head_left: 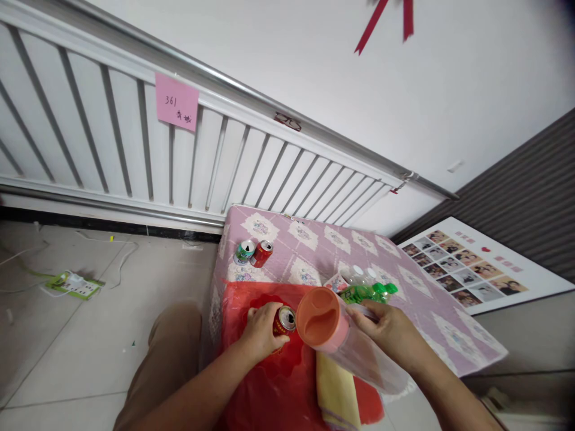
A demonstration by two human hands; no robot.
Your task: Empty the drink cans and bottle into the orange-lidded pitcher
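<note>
My left hand (260,333) is wrapped round an open red can (284,322) over the red plastic sheet (287,401). In my right hand (386,329) is the handle of a clear pitcher (372,359) with an orange lid (318,317). The pitcher is tilted, its lid end towards the can's top. Whether anything flows between them cannot be made out. A folded yellow cloth (336,392) lies below the pitcher.
A green can (244,252) and another red can (262,254) stand on the patterned tablecloth (299,233). Bottles with green caps (380,288) lie behind my right hand. A radiator (126,120) runs along the wall; a power strip (75,285) lies on the floor.
</note>
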